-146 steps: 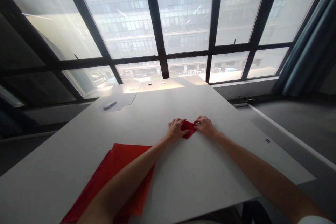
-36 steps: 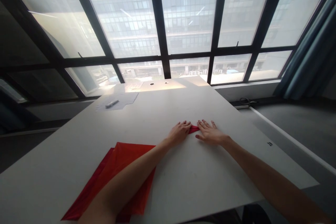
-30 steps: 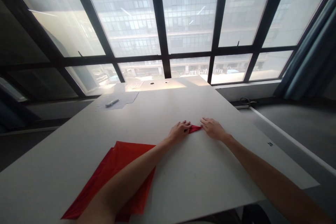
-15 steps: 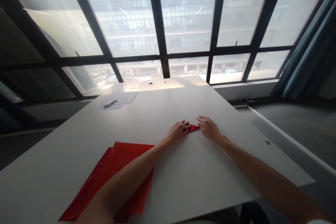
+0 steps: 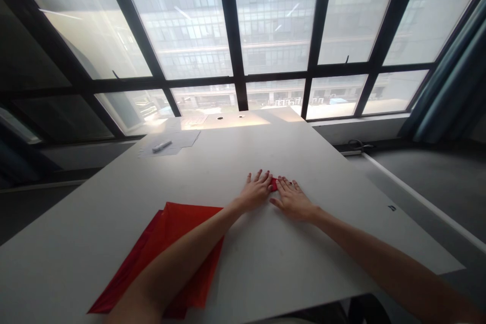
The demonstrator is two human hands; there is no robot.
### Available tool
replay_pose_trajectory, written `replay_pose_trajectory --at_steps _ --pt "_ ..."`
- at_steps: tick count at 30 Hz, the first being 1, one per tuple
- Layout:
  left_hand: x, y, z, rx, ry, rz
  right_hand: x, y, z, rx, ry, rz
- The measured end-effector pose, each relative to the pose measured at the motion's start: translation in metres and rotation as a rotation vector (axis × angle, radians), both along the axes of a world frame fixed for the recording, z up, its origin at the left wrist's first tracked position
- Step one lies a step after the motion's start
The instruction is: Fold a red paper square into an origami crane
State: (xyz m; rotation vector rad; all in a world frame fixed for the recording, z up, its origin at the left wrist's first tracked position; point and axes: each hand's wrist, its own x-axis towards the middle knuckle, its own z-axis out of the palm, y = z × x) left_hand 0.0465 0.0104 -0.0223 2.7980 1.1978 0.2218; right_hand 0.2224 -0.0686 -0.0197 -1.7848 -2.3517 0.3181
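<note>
A small folded red piece (image 5: 274, 185), thin like a plastic bag or sheet, lies flat on the white table (image 5: 235, 162). My left hand (image 5: 257, 190) lies flat with fingers spread, its fingertips at the piece's left side. Across the right part of it rests my right hand (image 5: 291, 198), palm down with fingers stretched out. Most of the small piece is hidden under the fingers. Beneath my left forearm are larger red sheets (image 5: 182, 225), orange-red over darker red, partly covered by the arm.
White papers (image 5: 186, 137) with a pale marker-like stick (image 5: 162, 146) on them lie at the far left of the table. Two round holes pierce the far end. A small dark mark (image 5: 392, 208) is near the right edge. Windows stand beyond, with a blue curtain (image 5: 448, 76) at right.
My right hand has moved from the red piece's pointed right end onto it, fingers now flat. My left hand's fingers have spread out. Less of the piece shows.
</note>
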Motion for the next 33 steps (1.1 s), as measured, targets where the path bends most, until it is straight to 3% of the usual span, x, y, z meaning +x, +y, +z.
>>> replay_pose_trajectory --at_steps 4,7,13,18,21,24,27,30,33 --pt "0.001 -0.005 0.005 0.1 -0.034 0.117 -0.004 0.0 0.0 0.001 0.002 -0.008" --pt "0.006 -0.006 0.006 0.162 -0.072 -0.014 -0.005 0.0 -0.002 0.004 0.013 -0.01" --pt "0.006 0.002 -0.006 -0.03 0.041 -0.13 0.013 0.006 -0.006 -0.035 0.015 0.021" --pt "0.004 0.001 -0.007 -0.039 0.007 -0.102 0.034 0.012 -0.008 -0.029 -0.075 -0.173" --pt "0.006 -0.002 -0.007 -0.04 -0.027 -0.095 0.036 0.02 -0.007 0.071 -0.037 -0.292" --pt "0.008 -0.003 -0.005 -0.065 -0.09 -0.102 0.032 0.029 -0.004 0.193 0.071 -0.203" --pt "0.009 0.0 -0.002 -0.06 -0.285 -0.005 0.027 0.034 -0.002 0.243 0.148 -0.11" --pt "0.009 0.006 0.001 0.002 -0.506 0.193 0.026 0.036 -0.003 0.284 0.223 -0.176" --pt "0.009 0.009 0.003 -0.009 -0.56 0.279 0.028 0.038 -0.005 0.283 0.364 -0.252"
